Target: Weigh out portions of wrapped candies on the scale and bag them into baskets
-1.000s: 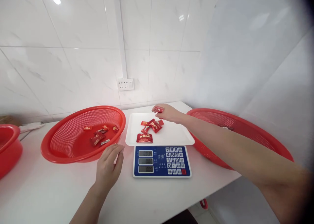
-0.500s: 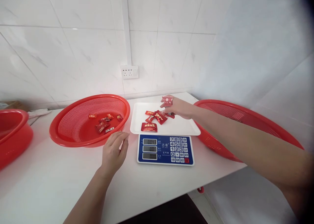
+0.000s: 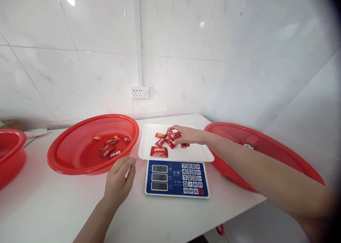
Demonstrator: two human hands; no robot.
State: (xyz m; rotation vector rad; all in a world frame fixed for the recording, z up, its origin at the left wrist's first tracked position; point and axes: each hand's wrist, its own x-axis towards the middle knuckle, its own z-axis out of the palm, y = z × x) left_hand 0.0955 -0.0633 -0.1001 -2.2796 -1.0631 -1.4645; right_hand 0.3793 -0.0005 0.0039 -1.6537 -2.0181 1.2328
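My right hand [image 3: 186, 135] is over the white tray [image 3: 198, 152] of the scale, fingers closed on a small red candy packet [image 3: 172, 133]. Right under and beside it lie several red wrapped packets, among them a wide red packet [image 3: 159, 151] near the tray's front edge. My left hand [image 3: 120, 179] hovers over the table by the middle basket, holding nothing, thumb and loosely bent fingers apart. In front of the tray is the blue scale panel [image 3: 177, 179] with keys and displays; the top one appears to read 0.042.
A red mesh basket [image 3: 62, 165] with several red packets stands left of the scale. Another red basket [image 3: 223, 168], partly behind my right arm, is on the right with some packets. A third basket [image 3: 13, 161] is cut off at far left. A wall socket [image 3: 140, 92] is behind.
My right hand has lowered the red packet and brought it left, down to the packets on the tray. The view has tilted upward. My left hand stays by the basket.
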